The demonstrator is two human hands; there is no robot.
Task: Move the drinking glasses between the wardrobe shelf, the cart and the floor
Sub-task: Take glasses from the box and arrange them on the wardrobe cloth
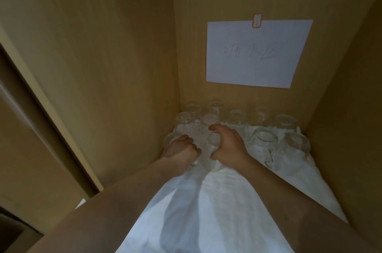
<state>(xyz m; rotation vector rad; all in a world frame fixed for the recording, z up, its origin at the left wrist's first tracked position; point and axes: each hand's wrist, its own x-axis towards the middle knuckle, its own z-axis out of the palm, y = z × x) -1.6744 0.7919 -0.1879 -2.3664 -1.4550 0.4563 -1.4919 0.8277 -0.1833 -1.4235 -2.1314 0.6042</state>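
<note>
drinking glasses (237, 120), clear and stood mouth-down, crowd the far end of the wardrobe shelf (334, 120) on a white cloth (206, 201). from the centre of the view they lie around six o'clock, low in the frame, the rows reaching toward four o'clock.

they look thin-walled, so i judge them light, rigid, breakable and slick; the safest hold is round the body with fingers and thumb on opposite sides, lifting straight up so neighbours are not knocked.

left hand (179, 152), near seven o'clock, has its fingers curled round a glass (170, 139) by the side wall. right hand (227, 145), near six o'clock, is cupped over another glass (214, 141), thumb on one side and fingers on the other.

each glass is rounded and see-through, faintly glinting, hard to separate from the pale cloth. a paper sheet (258, 54) with handwriting is taped on the back panel at one o'clock.
</note>
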